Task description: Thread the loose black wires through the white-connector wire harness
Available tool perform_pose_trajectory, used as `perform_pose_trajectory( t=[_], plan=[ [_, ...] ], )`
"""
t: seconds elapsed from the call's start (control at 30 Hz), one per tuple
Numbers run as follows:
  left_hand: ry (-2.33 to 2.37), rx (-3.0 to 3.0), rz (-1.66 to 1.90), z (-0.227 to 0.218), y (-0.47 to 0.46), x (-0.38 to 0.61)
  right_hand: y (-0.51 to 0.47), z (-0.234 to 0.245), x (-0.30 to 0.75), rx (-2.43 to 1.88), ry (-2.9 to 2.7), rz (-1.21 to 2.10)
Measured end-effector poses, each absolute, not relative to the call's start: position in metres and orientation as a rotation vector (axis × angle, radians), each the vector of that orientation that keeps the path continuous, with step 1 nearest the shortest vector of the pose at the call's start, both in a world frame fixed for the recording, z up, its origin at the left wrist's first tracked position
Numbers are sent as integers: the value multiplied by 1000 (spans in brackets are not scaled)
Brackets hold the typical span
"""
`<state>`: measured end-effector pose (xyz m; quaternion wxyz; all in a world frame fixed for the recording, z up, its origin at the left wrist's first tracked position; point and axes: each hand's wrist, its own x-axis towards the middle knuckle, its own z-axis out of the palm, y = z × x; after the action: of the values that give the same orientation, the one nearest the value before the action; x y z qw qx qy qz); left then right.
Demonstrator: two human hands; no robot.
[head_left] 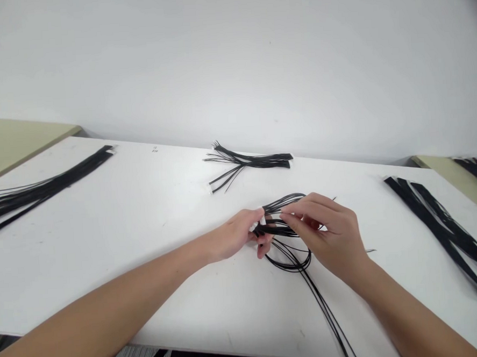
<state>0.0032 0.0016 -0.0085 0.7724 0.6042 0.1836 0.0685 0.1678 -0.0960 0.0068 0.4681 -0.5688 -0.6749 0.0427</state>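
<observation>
My left hand (pixel 247 229) is closed around the white connector end of a black wire harness (pixel 290 264), in the middle of the table. Thin black wires fan out from the white connector (pixel 262 220) to the right and loop back below it. Several strands trail down past the table's front edge. My right hand (pixel 326 221) pinches thin wire of the same harness between thumb and fingertips, just right of the connector. Which strand it holds, and how many, I cannot tell.
On the white table (pixel 176 214) lie a black wire bundle (pixel 61 184) at left, a smaller bundle (pixel 257 161) at the back and flat black bundles (pixel 447 230) at right. Tan tables adjoin both sides. A white wall (pixel 231 66) rises behind.
</observation>
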Motion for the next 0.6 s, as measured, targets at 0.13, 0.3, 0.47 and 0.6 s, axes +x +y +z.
perform_pose_trajectory(
  t=[0.13, 0.3, 0.47, 0.6],
  plan=[
    [384, 1301, 145, -10, 2, 3, -95, 4, 167, -1398, -1658, 137],
    [366, 1313, 140, -12, 3, 2, -95, 5, 166, -1411, -1641, 174],
    [368, 1332, 138, -13, 3, 2, -95, 7, 166, -1464, -1654, 246],
    [369, 1342, 137, -12, 2, 1, -96, 7, 167, -1458, -1646, 250]
  ],
)
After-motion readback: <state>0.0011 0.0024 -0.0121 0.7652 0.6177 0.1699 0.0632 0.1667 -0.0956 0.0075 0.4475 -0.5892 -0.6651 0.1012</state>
